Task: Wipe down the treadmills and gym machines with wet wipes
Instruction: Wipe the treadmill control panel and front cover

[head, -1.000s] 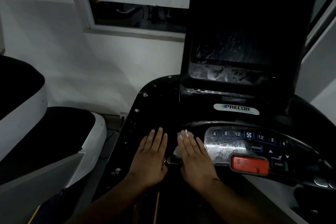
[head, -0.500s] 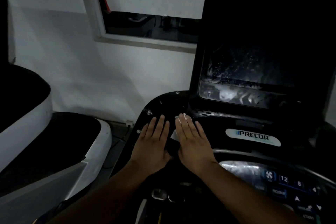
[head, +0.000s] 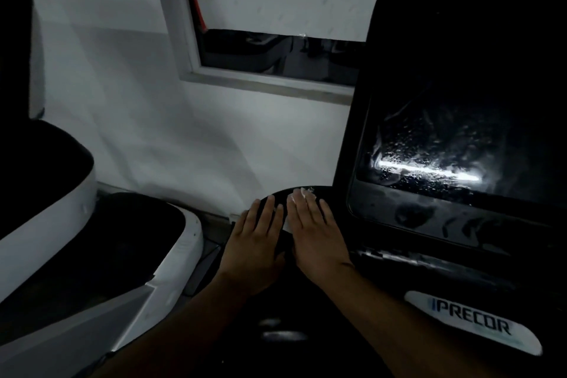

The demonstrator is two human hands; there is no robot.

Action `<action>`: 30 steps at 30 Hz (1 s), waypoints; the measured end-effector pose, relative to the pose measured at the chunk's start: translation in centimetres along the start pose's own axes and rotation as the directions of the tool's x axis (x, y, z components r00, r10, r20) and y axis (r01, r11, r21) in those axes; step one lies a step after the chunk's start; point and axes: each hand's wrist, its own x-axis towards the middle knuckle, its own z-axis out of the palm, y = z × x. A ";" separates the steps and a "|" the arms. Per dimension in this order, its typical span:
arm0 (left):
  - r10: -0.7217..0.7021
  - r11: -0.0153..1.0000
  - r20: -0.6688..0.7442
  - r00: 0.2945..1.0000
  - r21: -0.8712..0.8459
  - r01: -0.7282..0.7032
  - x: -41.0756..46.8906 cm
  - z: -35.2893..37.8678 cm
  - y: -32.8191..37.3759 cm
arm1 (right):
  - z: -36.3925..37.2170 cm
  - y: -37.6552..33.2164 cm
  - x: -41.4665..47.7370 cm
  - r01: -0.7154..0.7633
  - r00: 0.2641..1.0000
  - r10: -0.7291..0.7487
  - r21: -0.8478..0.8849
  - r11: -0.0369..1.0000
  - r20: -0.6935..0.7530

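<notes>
Both your arms reach forward from the bottom of the view, side by side. Your left hand (head: pixel 256 242) lies flat on the black treadmill top (head: pixel 276 301), with straight fingers a little apart, and it holds nothing. Your right hand (head: pixel 316 236) lies flat just beside it, fingers straight too. It presses down on the wet wipe (head: pixel 302 193). A white bit of the wipe sticks out past your fingertips, and another bit shows between your two hands. The wipe sits near the far left edge of the treadmill top, just left of the wet screen (head: pixel 445 163). The PRECOR label (head: pixel 472 321) is low on the right. A white machine (head: pixel 184 242) stands to your left. Far off is the window (head: pixel 276 52) in the white wall.

Half a second ago your hands were lower on the top. Now they have slid up close to its far edge. The number buttons have dropped out of view, and a bright line now shines on the screen.
</notes>
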 end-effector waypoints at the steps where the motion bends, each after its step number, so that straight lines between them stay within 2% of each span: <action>1: -0.003 1.000 0.003 1.000 -0.001 0.003 0.5 0.2 -0.2 | 0.0 0.1 0.9 -0.023 0.999 0.023 0.000 1.000 -0.032; 4: -0.004 1.000 0.012 1.000 -0.002 0.005 2.0 0.9 -1.0 | 0.1 1.0 3.4 -0.051 0.998 0.049 -0.062 0.997 -0.042; 6: -0.007 1.000 0.036 0.999 0.005 0.007 2.9 1.5 -1.7 | 0.1 1.2 5.0 -0.082 0.992 0.091 -0.096 0.992 0.084; 9: 0.017 1.000 0.096 0.995 0.000 -0.017 4.1 2.7 -2.5 | 1.4 0.9 7.5 -0.145 0.975 0.165 -0.134 0.980 0.151; 12: 0.055 0.998 0.121 0.991 -0.038 -0.051 4.8 4.3 -3.2 | 2.4 0.3 9.4 -0.276 0.891 0.301 -0.121 0.953 0.340; 14: 0.074 0.996 0.107 0.992 -0.054 -0.069 5.2 5.2 -3.8 | 2.8 0.1 9.8 -0.329 0.842 0.344 -0.110 0.938 0.416; 18: 0.108 0.993 0.091 0.990 -0.066 -0.102 6.1 6.4 -4.4 | 3.3 -0.2 9.7 -0.341 0.880 0.318 0.003 0.940 0.354; 21: 0.107 0.991 0.131 0.986 -0.094 -0.095 6.5 7.3 -4.7 | 4.4 -0.1 9.9 -0.433 0.851 0.368 0.106 0.895 0.374; 25: 0.097 0.989 0.149 0.984 -0.125 -0.079 5.0 8.9 -4.6 | 5.7 0.2 10.4 -0.477 0.836 0.401 0.135 0.869 0.374; 27: 0.084 0.989 0.137 0.987 -0.130 -0.066 4.6 9.0 -4.6 | 5.4 0.3 10.5 -0.454 0.854 0.378 0.159 0.877 0.359; 30: 0.079 0.988 0.125 0.989 -0.144 -0.060 4.6 8.8 -4.6 | 4.8 0.1 9.5 -0.303 0.921 0.223 0.227 0.925 0.320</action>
